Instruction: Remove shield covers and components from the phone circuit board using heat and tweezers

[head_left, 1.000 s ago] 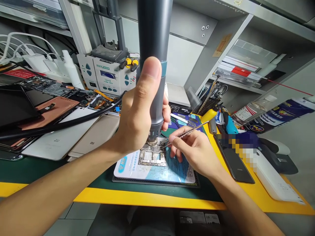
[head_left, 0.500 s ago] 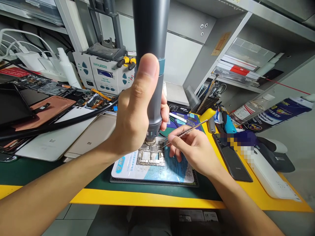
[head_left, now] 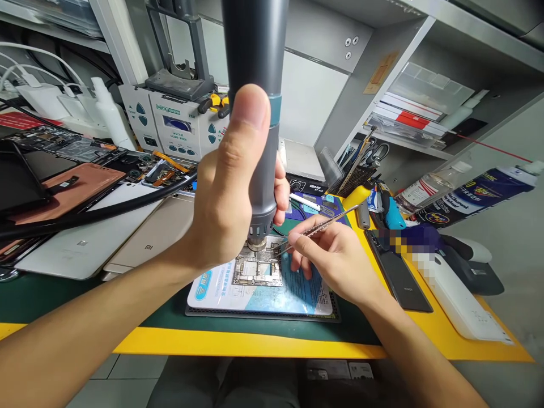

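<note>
My left hand point(head_left: 229, 192) is wrapped round a dark hot air gun point(head_left: 257, 51), thumb up along its barrel. The gun points down, its metal nozzle over the top part of a phone circuit board point(head_left: 257, 273); whether it touches the board I cannot tell. That board lies flat on a white and blue printed pad point(head_left: 293, 300). My right hand point(head_left: 327, 249) pinches metal tweezers point(head_left: 325, 224) between thumb and fingers. Their tips reach the board's upper right part, close beside the nozzle.
A hot air station point(head_left: 178, 127) stands behind, its black hose point(head_left: 140, 201) crossing phone backs at left. At right are a dark phone point(head_left: 399, 272), a white case-like object point(head_left: 463, 300), a spray can point(head_left: 480, 195), a clear bottle point(head_left: 433, 184) and a tool holder point(head_left: 357, 173).
The whole view has shifted slightly, so most things appear a little further left. Both hands keep their grips, and the nozzle and tweezer tips stay over the same part of the board.
</note>
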### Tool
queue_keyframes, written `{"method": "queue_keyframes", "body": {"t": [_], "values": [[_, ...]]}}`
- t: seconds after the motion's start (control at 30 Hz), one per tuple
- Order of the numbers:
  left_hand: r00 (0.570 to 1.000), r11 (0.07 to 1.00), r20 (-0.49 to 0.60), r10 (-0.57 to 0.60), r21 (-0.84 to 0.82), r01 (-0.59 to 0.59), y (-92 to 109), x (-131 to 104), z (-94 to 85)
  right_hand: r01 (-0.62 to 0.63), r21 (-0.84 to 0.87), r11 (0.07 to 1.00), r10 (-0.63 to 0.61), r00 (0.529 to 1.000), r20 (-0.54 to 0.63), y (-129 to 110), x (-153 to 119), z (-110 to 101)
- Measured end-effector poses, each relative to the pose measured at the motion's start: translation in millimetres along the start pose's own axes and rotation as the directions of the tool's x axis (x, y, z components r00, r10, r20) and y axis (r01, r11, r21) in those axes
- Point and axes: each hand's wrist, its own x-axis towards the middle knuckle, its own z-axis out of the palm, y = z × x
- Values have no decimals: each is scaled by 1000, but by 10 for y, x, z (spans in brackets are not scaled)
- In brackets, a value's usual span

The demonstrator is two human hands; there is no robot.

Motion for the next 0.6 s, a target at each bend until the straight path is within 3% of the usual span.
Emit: {"method": "queue_keyframes", "body": {"t": [0.6], "values": [[1000, 1000, -4, -10, 4, 10, -5, 12, 1, 25, -39, 999, -25, 1000, -8, -21, -28, -12]]}}
